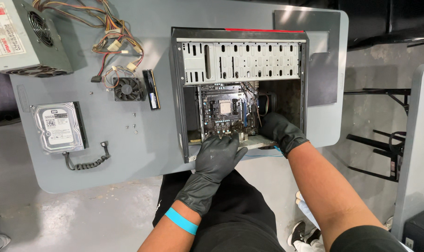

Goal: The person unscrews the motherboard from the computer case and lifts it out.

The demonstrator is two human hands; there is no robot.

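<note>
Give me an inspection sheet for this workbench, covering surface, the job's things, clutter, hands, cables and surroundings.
Surface: grey table, rounded corners.
Job's things: open computer case lying on its side; motherboard inside.
Clutter: power supply, hard drive, cooler fan, memory stick, loose screws.
Hands: both black-gloved; left hand on the case's near edge, fingertips at the motherboard; right hand inside the case beside the board; grip cannot be told.
Cables: power supply wire bundle; short black cable near the drive.
Surroundings: concrete floor; another table to the right.

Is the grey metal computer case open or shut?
Open: the grey metal computer case lies with its side panel off, dark motherboard exposed, both black-gloved hands reaching inside.
</note>
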